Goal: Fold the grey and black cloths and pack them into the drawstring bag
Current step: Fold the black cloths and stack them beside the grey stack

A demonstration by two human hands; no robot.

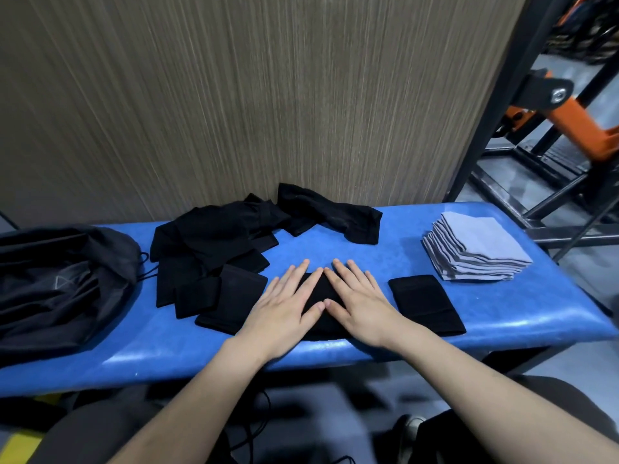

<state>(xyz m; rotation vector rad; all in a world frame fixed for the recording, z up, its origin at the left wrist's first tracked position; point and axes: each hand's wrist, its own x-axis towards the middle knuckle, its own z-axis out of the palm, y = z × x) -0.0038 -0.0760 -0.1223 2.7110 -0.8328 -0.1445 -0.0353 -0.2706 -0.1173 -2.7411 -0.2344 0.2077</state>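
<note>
Both my hands lie flat, fingers straight, side by side on a black cloth (318,289) at the near edge of the blue tabletop (502,303): left hand (284,306), right hand (358,303), thumbs nearly touching. A folded black cloth (425,304) lies just right of them, folded grey cloths (475,251) are stacked toward the right end, unfolded black cloths (217,236) are heaped left of centre, and the drawstring bag (60,283) lies at the left end.
</note>
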